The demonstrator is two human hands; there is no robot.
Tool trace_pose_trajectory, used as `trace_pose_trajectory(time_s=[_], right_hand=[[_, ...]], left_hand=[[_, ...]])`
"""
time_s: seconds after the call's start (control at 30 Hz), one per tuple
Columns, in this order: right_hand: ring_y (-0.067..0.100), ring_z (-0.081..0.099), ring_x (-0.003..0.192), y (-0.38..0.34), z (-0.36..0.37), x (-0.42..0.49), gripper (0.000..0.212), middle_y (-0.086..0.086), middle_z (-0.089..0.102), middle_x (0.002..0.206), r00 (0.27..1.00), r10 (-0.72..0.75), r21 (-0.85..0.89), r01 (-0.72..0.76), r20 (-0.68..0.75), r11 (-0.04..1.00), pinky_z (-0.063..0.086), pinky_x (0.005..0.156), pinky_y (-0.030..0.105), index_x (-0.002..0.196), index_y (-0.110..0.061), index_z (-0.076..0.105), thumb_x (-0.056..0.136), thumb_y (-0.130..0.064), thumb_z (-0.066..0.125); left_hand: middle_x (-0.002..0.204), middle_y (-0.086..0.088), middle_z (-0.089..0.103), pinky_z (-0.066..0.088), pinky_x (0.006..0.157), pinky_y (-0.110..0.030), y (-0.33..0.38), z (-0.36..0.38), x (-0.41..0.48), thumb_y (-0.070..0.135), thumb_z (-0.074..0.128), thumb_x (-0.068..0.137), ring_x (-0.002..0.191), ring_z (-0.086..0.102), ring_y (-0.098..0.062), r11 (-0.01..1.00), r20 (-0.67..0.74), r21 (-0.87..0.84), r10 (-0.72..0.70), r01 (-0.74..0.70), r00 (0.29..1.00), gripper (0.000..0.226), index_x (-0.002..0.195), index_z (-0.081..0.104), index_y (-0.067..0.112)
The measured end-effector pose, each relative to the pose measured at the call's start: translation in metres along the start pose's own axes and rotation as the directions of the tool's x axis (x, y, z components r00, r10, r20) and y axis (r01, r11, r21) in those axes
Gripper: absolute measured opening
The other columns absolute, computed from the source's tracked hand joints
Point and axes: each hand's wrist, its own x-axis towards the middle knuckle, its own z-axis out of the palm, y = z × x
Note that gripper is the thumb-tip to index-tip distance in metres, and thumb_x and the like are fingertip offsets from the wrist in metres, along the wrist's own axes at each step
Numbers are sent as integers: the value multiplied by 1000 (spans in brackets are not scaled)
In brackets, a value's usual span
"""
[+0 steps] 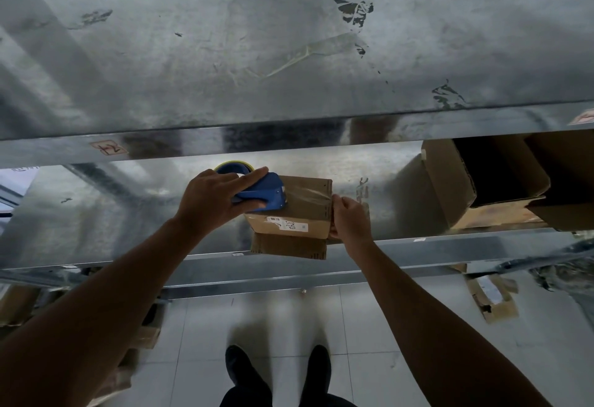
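A person is taping shut a small cardboard box [302, 213] on a metal shelf [128, 213], just below centre. At the box's 9 o'clock, the left hand [212, 201] grips a blue tape dispenser [263, 193] on the lid, forefinger stretched along it. At 3 o'clock, the right hand [350, 220] pinches the edge, pinning the clear tape [313, 193]. Next comes, probably, a steady pull leftward, then a cut. 1 white label [287, 225] carries handwriting too blurred to read.
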Motion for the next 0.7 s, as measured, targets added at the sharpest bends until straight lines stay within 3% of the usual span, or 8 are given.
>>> trace_pose_trajectory(time_s=[0.1,0.2,0.27,0.37,0.43,0.5,0.57,0.7], right_hand=[[24,66,93,12,8,7,32,2,61,96,996,-54,-119,62,71,991,57,89,53,94,-29,51,108,-43,26],[29,67,98,32,6,16,30,8,61,109,989,-14,-117,31,148,993,57,88,58,101,-36,44,97,-60,26],[29,66,101,22,1,14,19,10,61,114,999,-23,-48,25,32,999,57,91,55,107,-30,40,101,-48,39],[16,58,109,0,-3,2,21,-1,57,117,945,-251,-92,236,-211,967,49,101,38,120,-21,48,107,-34,39],[13,50,125,-14,5,-9,38,0,54,134,850,-520,-259,484,-89,836,41,109,33,136,-14,50,109,-35,34],[23,34,148,-13,21,-12,53,9,42,156,720,-656,-461,673,226,579,29,122,41,151,-13,40,109,-41,23],[29,21,155,-4,29,-8,66,13,33,163,659,-635,-589,718,403,371,20,126,49,157,-12,32,108,-52,10],[32,13,157,3,23,2,77,17,20,167,662,-578,-678,695,476,238,15,127,51,162,-11,19,105,-62,10]], left_hand=[[91,-1,75,56,71,-36,0,1,1,65,45,91,69,68,-20,1000,9,-9,-13,13,1000,68,144,52,22],[91,-1,75,56,71,-36,0,2,0,65,44,91,70,68,-20,999,15,-23,-22,22,1000,69,144,52,22],[90,0,75,56,70,-35,1,1,0,65,44,91,70,68,-19,999,15,-23,-27,28,1000,69,143,52,22],[91,0,75,55,70,-34,2,-1,2,65,45,91,70,69,-19,999,11,-40,-28,29,1000,68,143,53,22],[91,1,75,55,71,-33,3,-3,2,64,46,90,71,69,-19,999,7,-38,-37,37,999,67,142,54,22],[88,1,74,55,69,-33,5,-5,3,65,45,91,68,68,-19,998,3,-43,-54,54,999,66,142,55,23],[86,0,73,55,69,-33,9,-7,4,68,39,93,66,67,-19,997,12,-53,-63,64,998,68,142,54,24],[90,-3,75,55,66,-32,12,-16,10,66,50,89,63,67,-22,997,9,-71,-32,33,999,67,139,58,23]])
